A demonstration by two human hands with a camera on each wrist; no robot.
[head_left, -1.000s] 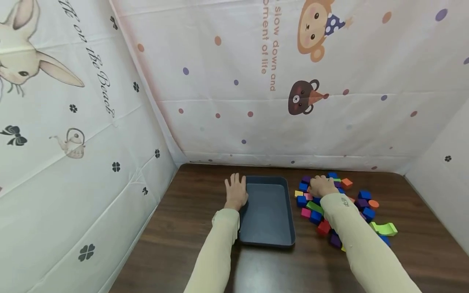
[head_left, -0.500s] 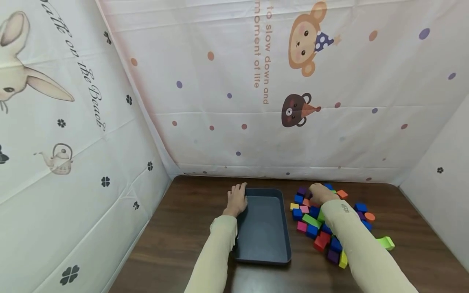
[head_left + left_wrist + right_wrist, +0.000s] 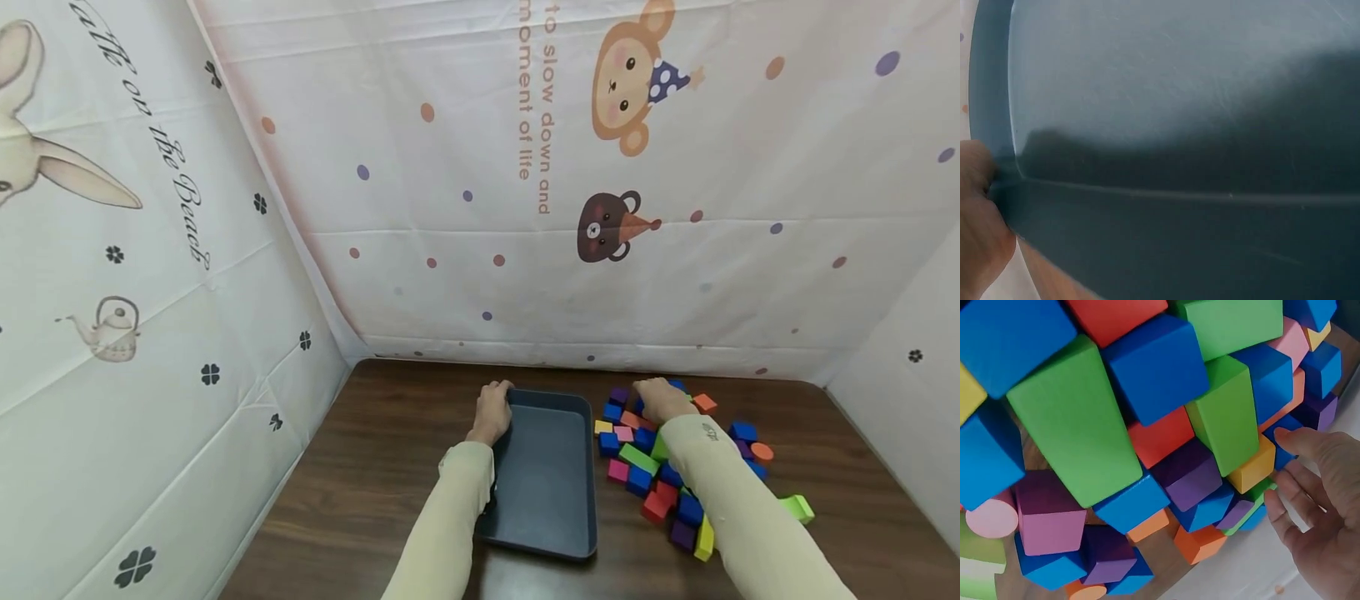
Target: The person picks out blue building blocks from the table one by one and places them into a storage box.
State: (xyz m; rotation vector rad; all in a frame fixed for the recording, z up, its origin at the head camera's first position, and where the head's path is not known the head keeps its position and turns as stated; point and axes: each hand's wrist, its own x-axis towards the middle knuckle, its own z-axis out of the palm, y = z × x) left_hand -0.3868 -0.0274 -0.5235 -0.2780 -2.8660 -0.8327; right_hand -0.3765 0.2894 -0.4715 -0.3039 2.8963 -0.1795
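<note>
A dark grey rectangular tray [image 3: 543,467] lies on the table. My left hand [image 3: 492,413] holds its far left corner, with the fingers bent over the rim. The left wrist view shows this hand [image 3: 982,219] at the tray's corner [image 3: 1007,169], partly cut off by the frame. My right hand [image 3: 663,400] is at the far edge of a pile of coloured blocks [image 3: 639,458]. In the right wrist view, its thumb overlaps a blue block [image 3: 1288,453], and the fingers lie beside a yellow block [image 3: 1252,465]. Thumb and fingers are apart; contact is unclear.
Blocks spread right of the tray, partly under the right forearm, including a yellow block [image 3: 704,538], an orange cylinder [image 3: 761,452] and a light green curved block [image 3: 798,508]. Printed white cloth [image 3: 420,292] stands behind the brown table [image 3: 360,483].
The left hand went from spread fingers along the tray's left rim to bent fingers at its far corner. The tray turned slightly. The right hand stayed at the pile's far side. The view tilted up.
</note>
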